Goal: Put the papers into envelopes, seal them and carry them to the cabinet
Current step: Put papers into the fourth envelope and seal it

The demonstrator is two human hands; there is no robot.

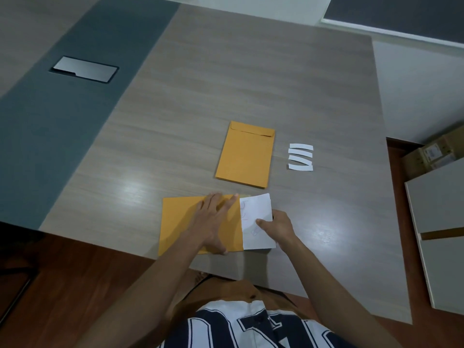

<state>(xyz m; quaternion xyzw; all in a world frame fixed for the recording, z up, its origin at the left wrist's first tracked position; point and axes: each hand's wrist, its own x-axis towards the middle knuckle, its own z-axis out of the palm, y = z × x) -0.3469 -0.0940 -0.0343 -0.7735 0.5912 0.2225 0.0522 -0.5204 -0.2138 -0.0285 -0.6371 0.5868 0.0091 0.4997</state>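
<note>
A manila envelope lies sideways near the table's front edge, its opening to the right. My left hand rests flat on it, fingers spread, thumb at its lower edge. White papers stick out of the opening, partly inside. My right hand grips their right edge, thumb on top. A second manila envelope, or a small stack, lies upright farther back with its flap folded down. Several white paper strips lie in a column to its right.
The wooden table has a dark grey band with a metal cable hatch at the left. A white cabinet stands to the right, with cardboard boxes behind it. A dark chair part is at the lower left.
</note>
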